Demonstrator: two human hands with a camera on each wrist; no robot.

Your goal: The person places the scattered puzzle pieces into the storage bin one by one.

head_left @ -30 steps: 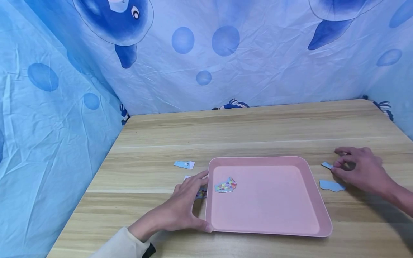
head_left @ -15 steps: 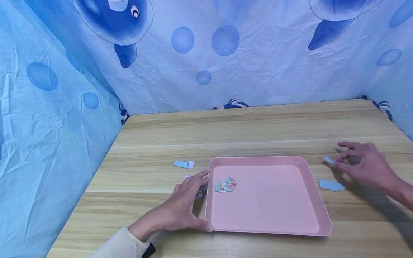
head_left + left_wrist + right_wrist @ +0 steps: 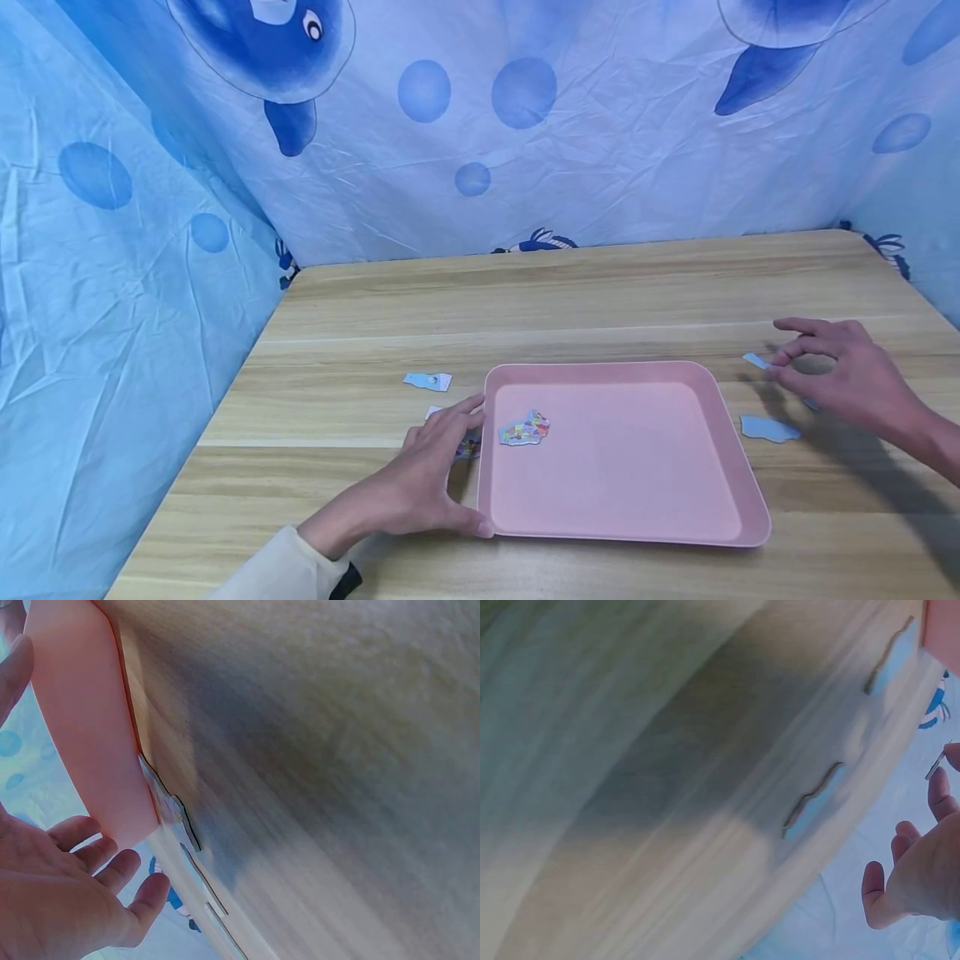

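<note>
My right hand (image 3: pixel 851 371) pinches a small light-blue puzzle piece (image 3: pixel 755 361) between thumb and index finger, above the table right of the tray. In the right wrist view that piece (image 3: pixel 934 765) shows edge-on at the fingertips. A pink rectangular tray (image 3: pixel 622 533) lies in front of me, with one colourful map puzzle piece (image 3: pixel 525 428) inside at its left. Along the tray's left side my left hand (image 3: pixel 420 483) rests with spread fingers, thumb at the near corner and fingertips at the rim. In the left wrist view its fingers (image 3: pixel 154 896) look loosely extended.
Right of the tray lies a blue puzzle piece (image 3: pixel 770 429); another (image 3: pixel 812 404) is mostly behind my right hand. Left of the tray are a light-blue piece (image 3: pixel 427 381) and others partly covered by my left hand. A blue patterned curtain (image 3: pixel 480 125) hangs behind the wooden table (image 3: pixel 480 308).
My right hand has risen from the table with the small blue piece pinched in it, then shifted slightly left. Another piece has come into sight below it. My left hand stays put.
</note>
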